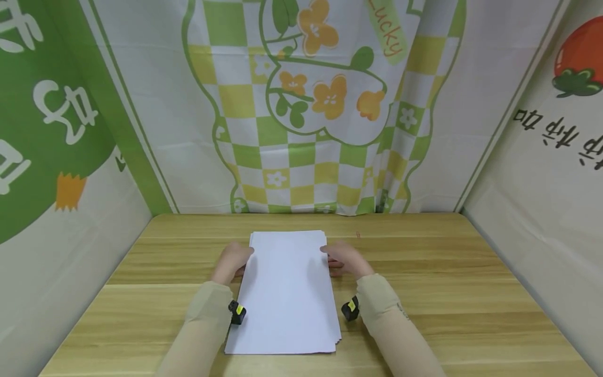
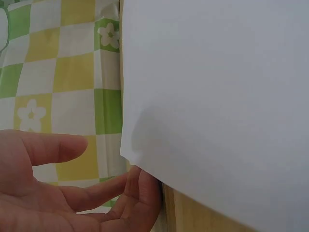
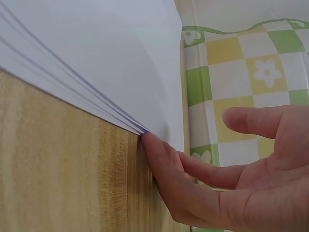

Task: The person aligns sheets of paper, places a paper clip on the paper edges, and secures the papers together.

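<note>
A stack of white paper sheets (image 1: 285,293) lies lengthwise on the wooden table, its edges slightly uneven at the near right corner. At its far left edge is my left hand (image 1: 234,259), its thumb raised apart while the fingertips (image 2: 145,186) meet the stack's side. My right hand (image 1: 346,256) mirrors it at the far right edge. In the right wrist view, the fingertips (image 3: 152,145) touch the layered sheet edges, and the thumb stands off from the paper. Neither hand pinches the stack.
A small red paper clip (image 1: 358,235) lies on the wooden table (image 1: 447,293) beyond my right hand. Behind the table hangs a checked, flowered curtain (image 1: 301,157). Printed cloth walls stand at left and right. Each wrist wears a small black camera (image 1: 237,312) on a beige band.
</note>
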{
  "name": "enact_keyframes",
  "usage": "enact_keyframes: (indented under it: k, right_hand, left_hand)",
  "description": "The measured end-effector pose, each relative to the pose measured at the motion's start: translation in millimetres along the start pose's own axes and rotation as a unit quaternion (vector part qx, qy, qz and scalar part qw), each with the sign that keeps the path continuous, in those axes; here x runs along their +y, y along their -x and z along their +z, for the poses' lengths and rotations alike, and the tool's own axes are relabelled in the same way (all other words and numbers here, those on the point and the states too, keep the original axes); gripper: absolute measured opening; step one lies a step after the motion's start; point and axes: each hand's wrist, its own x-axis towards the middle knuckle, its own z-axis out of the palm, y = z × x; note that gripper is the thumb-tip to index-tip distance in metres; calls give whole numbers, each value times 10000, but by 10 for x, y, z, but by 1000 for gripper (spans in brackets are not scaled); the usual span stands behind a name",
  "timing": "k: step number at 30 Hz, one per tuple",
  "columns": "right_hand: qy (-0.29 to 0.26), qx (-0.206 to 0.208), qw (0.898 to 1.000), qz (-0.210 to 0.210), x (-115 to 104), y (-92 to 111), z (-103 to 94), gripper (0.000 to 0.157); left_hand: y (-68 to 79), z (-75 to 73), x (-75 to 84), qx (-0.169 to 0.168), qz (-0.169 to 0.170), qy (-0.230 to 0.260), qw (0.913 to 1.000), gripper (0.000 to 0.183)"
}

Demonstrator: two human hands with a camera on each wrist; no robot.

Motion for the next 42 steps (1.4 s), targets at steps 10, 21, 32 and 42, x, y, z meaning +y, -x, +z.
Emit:
enact_keyframes:
  k: [10,21,32,42]
  right_hand:
    - [-81,-48,9999,72,-3,-14,-33,42]
    - [-75,-73,9998,140,-25,-34,-51,40]
    - [-145,-124,9998,99,-2,-40,-38,41]
    - [-191,-110,9996,197,-8,-30,-45,42]
  left_hand:
    - [9,-26,-18,-205,-283,769,9964,33]
    - [-9,-29,11,-372,-401,970,9938,29]
    - [-42,-41,-8,-595,-417,966,9927,60]
    - [-9,-53,2,-738,-259,969,9922,53]
